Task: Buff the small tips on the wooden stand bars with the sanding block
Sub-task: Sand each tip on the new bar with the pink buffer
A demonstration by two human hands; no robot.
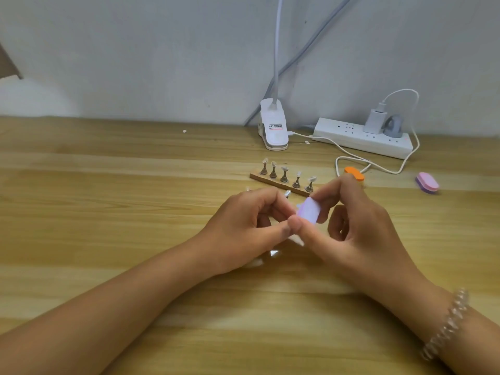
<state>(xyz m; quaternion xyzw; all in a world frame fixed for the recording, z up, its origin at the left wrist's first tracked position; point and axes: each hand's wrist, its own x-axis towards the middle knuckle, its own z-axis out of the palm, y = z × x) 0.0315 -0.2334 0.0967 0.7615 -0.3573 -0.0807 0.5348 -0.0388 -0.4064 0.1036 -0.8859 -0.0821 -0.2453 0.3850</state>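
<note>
Your right grip (359,228) is raised over the worktop (108,212) with the wrist low. Its thumb and curled fingers pinch a small pale lilac sanding block (311,211) by its edges, the broad face turned up towards you. A clear beaded bracelet (446,326) sits on that forearm.

Your left grip (249,226) meets it from the other side, forearm resting on the wood. The fingers are curled in and the thumb tip presses against the right thumb, just beside the block. You cannot tell what the left fingers pinch, as they hide it.

Just beyond both grips lies the light wooden stand bar (257,176), angled, with five metal pegs carrying small clear tips (284,169). A silvery peg end (287,193) shows between the bar and your left fingers.

Behind the right grip lies an orange oval block (354,173), and further right a pink and purple one (427,182).

Beyond the bar stands a white clip lamp base (273,125), whose label print is too small to read
</note>
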